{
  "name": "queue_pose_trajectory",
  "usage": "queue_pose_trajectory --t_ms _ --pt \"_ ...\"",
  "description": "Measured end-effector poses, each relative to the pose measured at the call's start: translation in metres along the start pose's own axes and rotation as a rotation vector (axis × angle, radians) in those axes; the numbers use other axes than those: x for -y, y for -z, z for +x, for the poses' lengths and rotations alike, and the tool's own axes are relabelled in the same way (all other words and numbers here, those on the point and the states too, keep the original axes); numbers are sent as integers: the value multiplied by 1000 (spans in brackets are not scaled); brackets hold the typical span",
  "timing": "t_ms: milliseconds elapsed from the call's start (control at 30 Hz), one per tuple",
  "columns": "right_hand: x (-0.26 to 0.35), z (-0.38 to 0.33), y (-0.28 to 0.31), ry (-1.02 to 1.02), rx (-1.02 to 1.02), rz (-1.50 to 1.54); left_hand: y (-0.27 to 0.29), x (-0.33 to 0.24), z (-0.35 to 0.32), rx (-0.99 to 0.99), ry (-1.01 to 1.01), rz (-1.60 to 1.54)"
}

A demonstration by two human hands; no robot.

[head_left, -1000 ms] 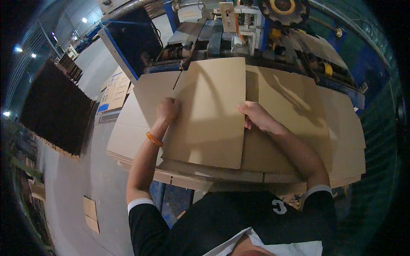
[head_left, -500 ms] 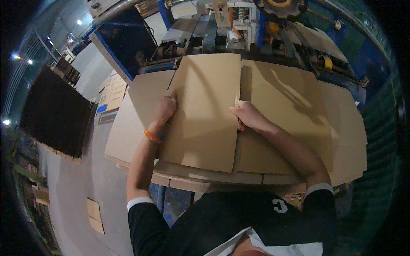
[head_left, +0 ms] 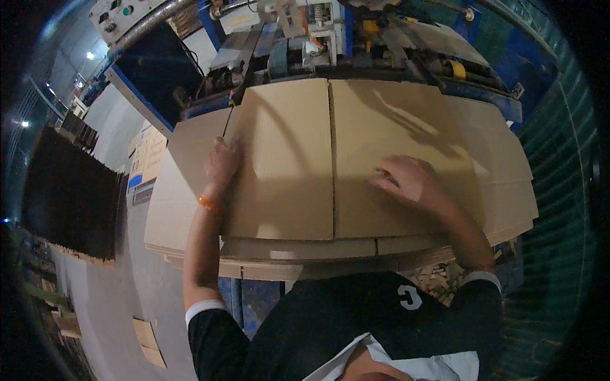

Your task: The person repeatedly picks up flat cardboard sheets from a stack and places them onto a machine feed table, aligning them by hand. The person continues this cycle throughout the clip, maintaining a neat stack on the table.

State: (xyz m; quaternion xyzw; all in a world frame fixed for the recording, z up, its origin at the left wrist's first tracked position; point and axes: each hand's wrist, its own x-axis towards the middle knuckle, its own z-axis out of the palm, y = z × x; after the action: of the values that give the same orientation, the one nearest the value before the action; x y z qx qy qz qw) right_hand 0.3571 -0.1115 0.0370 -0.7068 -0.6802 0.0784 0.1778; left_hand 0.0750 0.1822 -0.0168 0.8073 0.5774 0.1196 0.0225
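A flat brown cardboard box blank [head_left: 286, 159] lies on top of a stack of cardboard sheets [head_left: 495, 159] in front of me. Its two flaps meet at a seam down the middle. My left hand [head_left: 222, 162] grips the left edge of the left flap, with an orange band on the wrist. My right hand [head_left: 406, 181] rests palm down on the right flap, fingers spread.
A blue machine [head_left: 298, 38] with rollers and a control panel [head_left: 117, 16] stands right behind the stack. A dark stack of sheets [head_left: 67, 197] stands at the left. Loose cardboard pieces [head_left: 149, 343] lie on the grey floor below left.
The left flap, raised and folded across before, now lies flat beside the right one. My right hand moved right onto the right flap; my left hand stayed at the left edge.
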Motion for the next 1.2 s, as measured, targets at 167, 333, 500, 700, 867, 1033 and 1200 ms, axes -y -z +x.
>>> queue_pose_trajectory --t_ms 167,333,500,700,867,1033,1200 --pt "-28 -125 29 -372 -21 -21 50 -8 -113 49 -550 -438" --pt "-64 -156 18 -424 -13 -225 59 -17 -158 0 -837 -88" --pt "-101 -123 11 -326 -49 -152 48 -5 -118 -43 -792 -256" --pt "-141 -51 20 -338 -37 -267 16 -30 -43 -109 -739 -337" --pt "-160 13 20 -621 46 -147 -3 -62 19 -210 -695 -249" --pt "-143 -13 9 -333 -351 -327 7 -59 7 -347 -469 -114" --pt "-181 -177 20 -598 -678 -416 31 56 -98 -729 38 -207"
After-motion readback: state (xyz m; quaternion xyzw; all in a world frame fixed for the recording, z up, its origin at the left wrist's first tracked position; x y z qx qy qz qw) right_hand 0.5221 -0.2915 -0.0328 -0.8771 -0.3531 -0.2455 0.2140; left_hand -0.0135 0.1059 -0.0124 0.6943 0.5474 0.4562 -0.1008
